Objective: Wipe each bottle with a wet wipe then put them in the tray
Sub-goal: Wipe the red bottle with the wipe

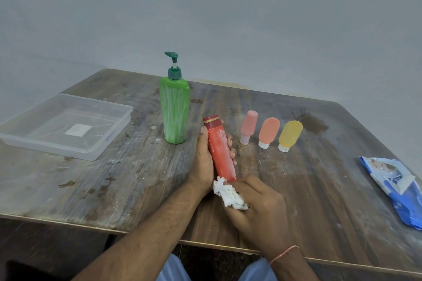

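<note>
Left hand [202, 162] gripping red bottle [221, 153] at centre; right hand [260, 207] pinching crumpled wipe [229, 194] against bottle base. Tray [114, 134] at 10 o'clock.

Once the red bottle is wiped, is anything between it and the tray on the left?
The green pump bottle stands upright just left of the red bottle held in the left hand, roughly on the line to the clear tray. Passing nearer the front edge, only bare table shows.
</note>
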Tool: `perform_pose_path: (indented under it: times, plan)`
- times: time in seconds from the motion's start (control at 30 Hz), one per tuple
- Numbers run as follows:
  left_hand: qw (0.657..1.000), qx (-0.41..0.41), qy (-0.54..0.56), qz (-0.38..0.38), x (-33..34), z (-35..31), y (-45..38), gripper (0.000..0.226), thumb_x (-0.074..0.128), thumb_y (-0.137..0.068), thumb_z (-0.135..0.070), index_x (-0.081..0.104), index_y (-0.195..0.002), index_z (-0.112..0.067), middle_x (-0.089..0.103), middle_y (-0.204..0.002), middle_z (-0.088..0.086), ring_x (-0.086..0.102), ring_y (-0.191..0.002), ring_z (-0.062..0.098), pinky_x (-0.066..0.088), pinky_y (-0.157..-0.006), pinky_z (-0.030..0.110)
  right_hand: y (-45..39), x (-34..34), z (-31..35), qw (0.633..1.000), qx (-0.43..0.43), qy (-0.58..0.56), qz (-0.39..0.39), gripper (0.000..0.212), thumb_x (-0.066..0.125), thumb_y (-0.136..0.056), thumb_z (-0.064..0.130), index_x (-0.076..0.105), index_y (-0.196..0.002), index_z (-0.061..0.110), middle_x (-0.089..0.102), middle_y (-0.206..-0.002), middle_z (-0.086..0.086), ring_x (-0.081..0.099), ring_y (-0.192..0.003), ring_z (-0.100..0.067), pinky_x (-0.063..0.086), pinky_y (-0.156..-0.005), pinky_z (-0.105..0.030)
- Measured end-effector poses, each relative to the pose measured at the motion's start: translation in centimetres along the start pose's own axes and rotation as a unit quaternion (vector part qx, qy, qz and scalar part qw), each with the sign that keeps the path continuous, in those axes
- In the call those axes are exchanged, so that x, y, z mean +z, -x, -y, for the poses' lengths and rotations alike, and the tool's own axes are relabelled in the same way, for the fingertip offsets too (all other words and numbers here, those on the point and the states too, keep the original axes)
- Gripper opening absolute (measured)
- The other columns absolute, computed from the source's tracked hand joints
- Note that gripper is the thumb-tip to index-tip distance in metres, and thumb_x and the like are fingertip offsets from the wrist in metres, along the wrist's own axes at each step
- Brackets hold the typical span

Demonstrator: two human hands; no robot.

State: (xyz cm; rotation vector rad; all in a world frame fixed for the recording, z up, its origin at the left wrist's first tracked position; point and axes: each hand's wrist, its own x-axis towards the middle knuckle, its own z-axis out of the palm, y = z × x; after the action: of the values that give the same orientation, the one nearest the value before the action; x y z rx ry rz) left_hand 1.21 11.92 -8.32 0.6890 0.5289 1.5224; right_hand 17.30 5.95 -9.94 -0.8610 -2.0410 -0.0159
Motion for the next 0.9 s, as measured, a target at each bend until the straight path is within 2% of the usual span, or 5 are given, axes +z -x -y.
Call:
perform_pose_path:
  times: [0.27, 0.37, 0.53, 0.67, 0.9]
  plan:
    - [1.000, 0.006, -0.001, 0.015, 0.08, 0.01, 0.19, 0.068, 0.034, -0.095, -0.075, 0.072, -0.092, -0.019, 0.060, -0.082, 0.003, 0.058, -0.064, 0.016, 0.047, -0.061, 0.033, -0.25, -0.20, 0.05, 1.000, 0.002, 0.003, -0.018, 0.009, 0.087, -0.086, 0.027, 0.079, -0.091, 0.025, 0.064, -0.086, 0.013, 0.059, -0.064, -0.007, 0.050, -0.055, -0.026]
    - [1.000, 0.007, 0.014, 0.024, 0.16, -0.02, 0.21, 0.068, 0.034, -0.096, -0.075, 0.074, -0.092, -0.020, 0.059, -0.082, 0.004, 0.057, -0.063, 0.016, 0.049, -0.060, 0.032, 0.09, -0.03, -0.03, 0.999, -0.020, -0.030, 0.020, 0.009, 0.083, -0.091, 0.032, 0.083, -0.100, 0.031, 0.069, -0.089, 0.012, 0.066, -0.068, -0.010, 0.055, -0.057, -0.032]
    - [0.998, 0.014, 0.048, 0.033, -0.22, 0.05, -0.08, 0.064, 0.045, -0.095, -0.073, 0.066, -0.126, -0.021, 0.061, -0.095, 0.008, 0.060, -0.067, 0.020, 0.053, -0.061, 0.035, -0.30, -0.13, 0.11, 1.000, 0.001, -0.010, -0.018, 0.011, 0.082, -0.090, 0.029, 0.072, -0.093, 0.033, 0.065, -0.088, 0.015, 0.060, -0.066, -0.004, 0.051, -0.055, -0.024]
    - [0.997, 0.006, 0.064, 0.052, -0.21, -0.07, 0.12, 0.061, 0.038, -0.098, -0.069, 0.069, -0.125, -0.023, 0.061, -0.097, 0.010, 0.061, -0.068, 0.021, 0.054, -0.060, 0.035, -0.01, -0.09, 0.18, 0.999, -0.018, -0.034, 0.031, 0.004, 0.081, -0.092, 0.034, 0.081, -0.094, 0.031, 0.069, -0.089, 0.013, 0.066, -0.069, -0.008, 0.055, -0.056, -0.033]
    - [0.997, 0.016, 0.059, 0.047, -0.43, 0.05, -0.04, 0.064, 0.034, -0.101, -0.067, 0.061, -0.134, -0.019, 0.062, -0.095, 0.014, 0.061, -0.066, 0.024, 0.054, -0.061, 0.036, -0.16, -0.18, 0.02, 1.000, 0.010, -0.018, -0.009, 0.014, 0.079, -0.089, 0.035, 0.072, -0.080, 0.026, 0.063, -0.082, 0.015, 0.059, -0.064, -0.003, 0.051, -0.053, -0.029]
